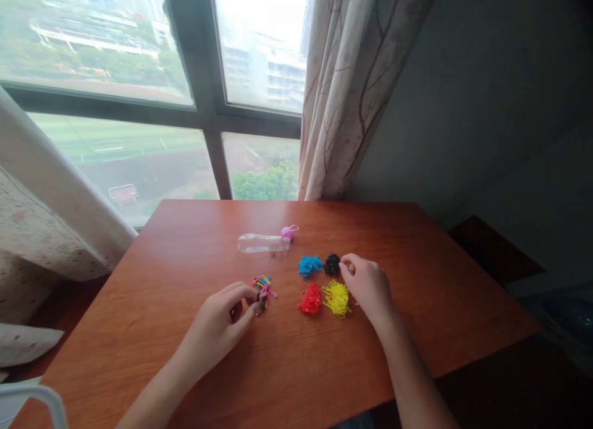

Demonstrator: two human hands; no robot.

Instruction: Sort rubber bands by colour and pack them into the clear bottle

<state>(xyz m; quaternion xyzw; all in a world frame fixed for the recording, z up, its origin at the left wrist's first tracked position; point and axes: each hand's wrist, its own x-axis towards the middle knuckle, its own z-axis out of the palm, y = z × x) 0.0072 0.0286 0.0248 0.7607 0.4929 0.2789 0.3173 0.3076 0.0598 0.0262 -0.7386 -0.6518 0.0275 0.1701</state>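
Small loop-shaped rubber bands lie in heaps sorted by colour: blue (pixel 310 266), black (pixel 332 264), red (pixel 310 299) and yellow (pixel 338 298). To their left is a smaller mixed-colour heap of rubber bands (pixel 265 285). My left hand (pixel 227 314) rests at this heap's near edge, thumb and forefinger pinched around a dark rubber band. At the right side of the black heap, my right hand (pixel 367 284) has its thumb and fingertips pressed together. Whatever is between them, if anything, is too small to tell.
A clear plastic bottle (pixel 262 243) lies on its side behind the heaps, with a pink cap (pixel 288 232) at its neck. The wooden table (pixel 185 243) ends at a window with curtains (pixel 343 107). A white curved rail (pixel 37 392) shows at the lower left.
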